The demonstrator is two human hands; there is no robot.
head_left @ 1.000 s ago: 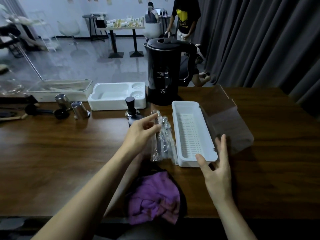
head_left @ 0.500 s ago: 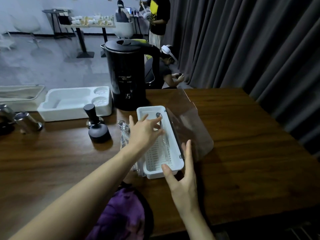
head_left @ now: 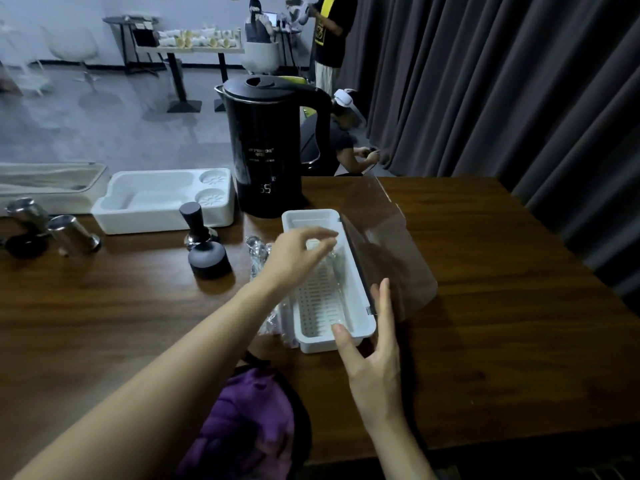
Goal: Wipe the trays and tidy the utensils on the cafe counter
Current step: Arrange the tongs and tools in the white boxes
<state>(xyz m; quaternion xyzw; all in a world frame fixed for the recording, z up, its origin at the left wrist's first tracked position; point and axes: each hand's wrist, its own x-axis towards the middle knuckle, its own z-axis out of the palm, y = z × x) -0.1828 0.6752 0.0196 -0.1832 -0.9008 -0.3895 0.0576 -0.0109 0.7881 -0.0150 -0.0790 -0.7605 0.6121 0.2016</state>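
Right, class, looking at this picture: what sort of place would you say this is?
Probably a cafe-style counter set up in a studio room: a black electric kettle, a coffee tamper and metal cups sit on a wooden counter, with dark curtains beyond.

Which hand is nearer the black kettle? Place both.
Left. The left hand hovers over the far half of the white box, just before the kettle; the right hand is at its near end.

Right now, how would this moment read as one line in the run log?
left hand over white utensil box, grip blurred | right hand open at its near end | clear lid open | wrapped utensils beside box
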